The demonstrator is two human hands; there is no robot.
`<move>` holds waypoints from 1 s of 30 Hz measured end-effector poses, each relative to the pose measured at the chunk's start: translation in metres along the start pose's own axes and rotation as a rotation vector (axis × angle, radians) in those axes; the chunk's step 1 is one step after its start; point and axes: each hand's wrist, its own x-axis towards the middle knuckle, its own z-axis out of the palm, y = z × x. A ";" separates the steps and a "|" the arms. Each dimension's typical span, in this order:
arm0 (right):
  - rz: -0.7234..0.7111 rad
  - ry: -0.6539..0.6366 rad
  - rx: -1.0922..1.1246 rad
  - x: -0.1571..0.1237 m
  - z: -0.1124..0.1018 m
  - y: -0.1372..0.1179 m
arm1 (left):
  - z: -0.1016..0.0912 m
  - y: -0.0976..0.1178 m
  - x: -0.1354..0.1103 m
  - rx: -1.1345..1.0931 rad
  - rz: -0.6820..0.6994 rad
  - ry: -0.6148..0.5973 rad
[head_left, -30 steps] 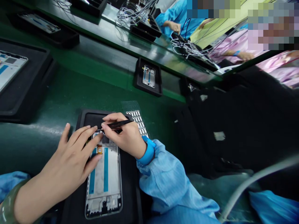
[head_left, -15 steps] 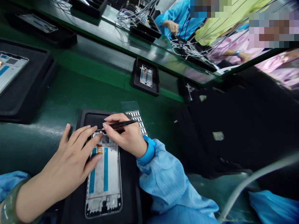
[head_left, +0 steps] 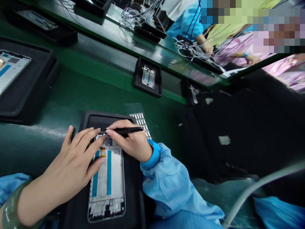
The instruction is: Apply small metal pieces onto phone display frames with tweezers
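Note:
A silver phone frame (head_left: 117, 178) with two blue strips lies in a black foam tray (head_left: 133, 200) in front of me. My left hand (head_left: 71, 156) rests over its upper left part, fingers spread, the fingertips at the top edge. Below its index finger, an orange flex cable (head_left: 102, 152) shows. My right hand (head_left: 134, 143) pinches black tweezers (head_left: 130, 130), held almost level. Their tips point at the frame's top edge, where my fingers hide them. Beyond my right hand lies a clear sheet with rows of small white stickers (head_left: 142, 121).
More black trays with phone frames stand at the left (head_left: 26, 92), at the upper left (head_left: 64, 36) and further back (head_left: 158, 90). Black foam pieces (head_left: 209, 133) are piled at the right. Cables (head_left: 133, 16) and co-workers' arms (head_left: 205, 44) appear across the bench.
The tweezers have turned flatter, with their rear end dropping slightly as my right hand tilts. My left hand stays in place. A co-worker's hand across the bench has moved right.

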 end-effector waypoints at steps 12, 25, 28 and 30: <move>0.026 0.039 0.090 0.002 -0.001 -0.001 | -0.001 0.000 0.000 0.029 0.023 0.009; 0.127 -0.006 0.075 0.003 0.001 0.002 | -0.001 0.000 0.000 0.025 0.032 0.007; 0.097 -0.026 0.074 0.006 0.002 0.001 | 0.000 0.000 0.000 0.024 0.025 0.005; 0.082 -0.065 0.067 0.009 0.003 0.000 | 0.001 0.000 0.001 0.022 0.025 0.004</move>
